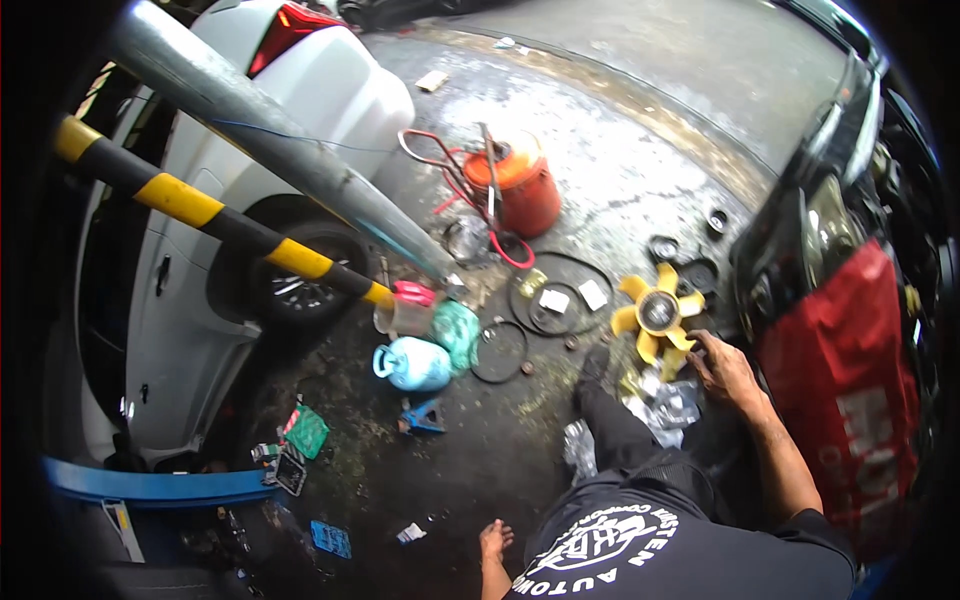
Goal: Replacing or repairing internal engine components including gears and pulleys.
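My right hand [722, 370] reaches forward, its fingers bent and apart, with nothing visible in them. Its fingertips appear beside a blade of the yellow fan [626, 319], which has a round metal hub; whether they touch cannot be told. Clear plastic bags [676, 405] lie below the fan, near my foot. At the lower edge my left hand [495, 540] hangs low and open, its fingers spread and holding nothing. A small white packet [411, 533] lies on the floor to its left.
Black belts [499, 352], a light-blue gas cylinder [420, 364], a blue stand [424, 417] and an orange bucket [530, 195] stand or lie ahead. A white car [190, 300] and striped pole [180, 198] are left. At right, a red cover [840, 340] drapes a dark car.
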`<state>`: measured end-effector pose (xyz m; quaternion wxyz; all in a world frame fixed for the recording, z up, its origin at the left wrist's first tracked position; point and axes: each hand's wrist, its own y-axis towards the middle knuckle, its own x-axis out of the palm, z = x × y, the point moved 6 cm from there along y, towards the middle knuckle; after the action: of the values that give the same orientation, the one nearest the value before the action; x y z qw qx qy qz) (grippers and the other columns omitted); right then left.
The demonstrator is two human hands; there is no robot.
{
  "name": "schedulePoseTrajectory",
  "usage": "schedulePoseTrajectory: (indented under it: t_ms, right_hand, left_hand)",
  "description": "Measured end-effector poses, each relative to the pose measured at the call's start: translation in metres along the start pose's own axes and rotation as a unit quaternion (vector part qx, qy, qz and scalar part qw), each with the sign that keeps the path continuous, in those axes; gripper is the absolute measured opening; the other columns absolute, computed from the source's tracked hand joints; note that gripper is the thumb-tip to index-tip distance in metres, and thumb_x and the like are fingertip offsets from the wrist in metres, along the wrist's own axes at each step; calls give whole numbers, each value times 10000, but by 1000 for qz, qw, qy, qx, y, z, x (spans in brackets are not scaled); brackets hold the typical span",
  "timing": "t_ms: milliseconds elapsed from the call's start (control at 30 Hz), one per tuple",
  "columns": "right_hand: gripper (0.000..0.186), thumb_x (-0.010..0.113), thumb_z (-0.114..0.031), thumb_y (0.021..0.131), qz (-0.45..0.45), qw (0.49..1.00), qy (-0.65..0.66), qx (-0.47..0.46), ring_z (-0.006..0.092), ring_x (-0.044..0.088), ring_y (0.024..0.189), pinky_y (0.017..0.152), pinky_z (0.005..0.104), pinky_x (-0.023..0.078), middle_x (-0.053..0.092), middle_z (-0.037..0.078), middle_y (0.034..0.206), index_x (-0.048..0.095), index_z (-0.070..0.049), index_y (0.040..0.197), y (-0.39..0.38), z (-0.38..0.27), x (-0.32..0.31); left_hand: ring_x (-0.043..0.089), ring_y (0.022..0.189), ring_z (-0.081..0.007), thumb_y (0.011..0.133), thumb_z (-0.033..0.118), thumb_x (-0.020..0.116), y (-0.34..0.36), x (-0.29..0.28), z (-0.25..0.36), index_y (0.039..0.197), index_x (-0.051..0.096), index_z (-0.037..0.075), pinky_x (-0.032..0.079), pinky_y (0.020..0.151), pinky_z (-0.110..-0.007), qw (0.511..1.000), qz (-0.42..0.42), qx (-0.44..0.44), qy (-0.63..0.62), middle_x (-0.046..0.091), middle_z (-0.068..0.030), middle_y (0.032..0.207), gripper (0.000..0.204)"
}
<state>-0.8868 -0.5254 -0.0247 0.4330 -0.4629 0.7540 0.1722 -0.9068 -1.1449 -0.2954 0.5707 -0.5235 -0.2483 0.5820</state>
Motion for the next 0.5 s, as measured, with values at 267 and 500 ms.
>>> schedulePoseTrajectory:
  t_ms: [267,500]
  right_hand:
    - [250,611,-156,877,189,917,-74,-343,295,615,813,711,380,479,618,119,927,562,-45,1096,226,-201,-199]
    - [263,615,-101,829,383,796,-172,-437,266,618,719,648,371,491,617,147,912,571,-76,1087,170,-300,-374]
  left_hand:
    - [651,735,-162,931,314,594,9,106,273,1071,663,7,515,651,-288,960,-42,164,221,698,-99,895,345]
    - [658,719,-152,941,339,574,10,204,499,1124,629,20,520,624,-286,942,-66,270,189,695,-89,890,372]
